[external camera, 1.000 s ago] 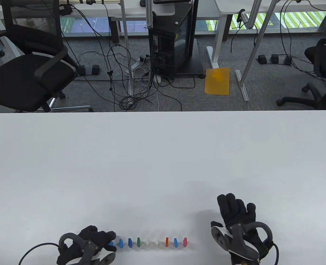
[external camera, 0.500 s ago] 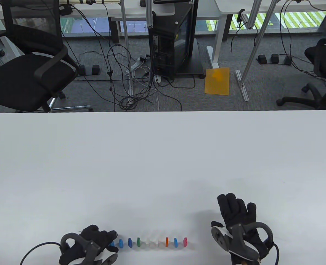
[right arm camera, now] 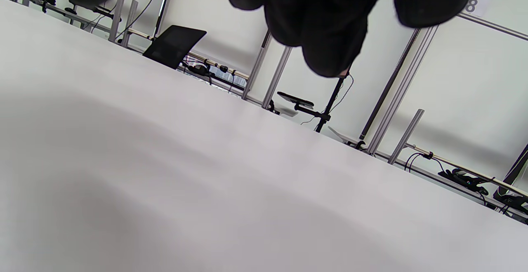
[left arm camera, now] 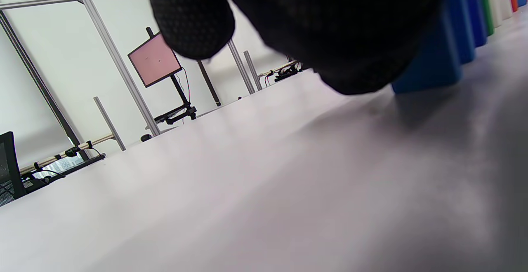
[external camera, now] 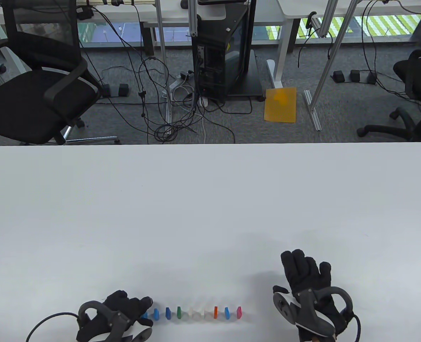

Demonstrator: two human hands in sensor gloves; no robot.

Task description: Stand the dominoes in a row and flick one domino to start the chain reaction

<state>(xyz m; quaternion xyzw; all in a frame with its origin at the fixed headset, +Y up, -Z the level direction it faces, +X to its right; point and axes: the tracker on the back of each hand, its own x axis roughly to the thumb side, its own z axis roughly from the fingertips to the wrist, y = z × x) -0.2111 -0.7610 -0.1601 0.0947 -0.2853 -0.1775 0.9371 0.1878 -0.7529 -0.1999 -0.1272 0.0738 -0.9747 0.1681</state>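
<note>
A row of several small dominoes point(external camera: 192, 312) stands along the near edge of the white table point(external camera: 210, 199), running from light blue on the left through blue, green, white and orange to pink point(external camera: 239, 312) on the right. My left hand point(external camera: 132, 309) is at the row's left end. Its index finger and thumb curl around the leftmost blue domino point(external camera: 145, 315), which is partly hidden. In the left wrist view the gloved fingers point(left arm camera: 338, 29) overlap the top of that blue domino point(left arm camera: 433, 66). My right hand point(external camera: 303, 272) lies flat on the table right of the row, fingers straight and holding nothing.
The table's far edge point(external camera: 210, 144) gives way to carpet with cables, a computer tower point(external camera: 224, 53) and office chairs point(external camera: 35, 92). In the right wrist view only the fingers point(right arm camera: 321, 24) and bare tabletop show.
My left hand has crept slightly right and toward the near edge, its index fingertip now a little further over the row's end. The dominoes and right hand have not moved.
</note>
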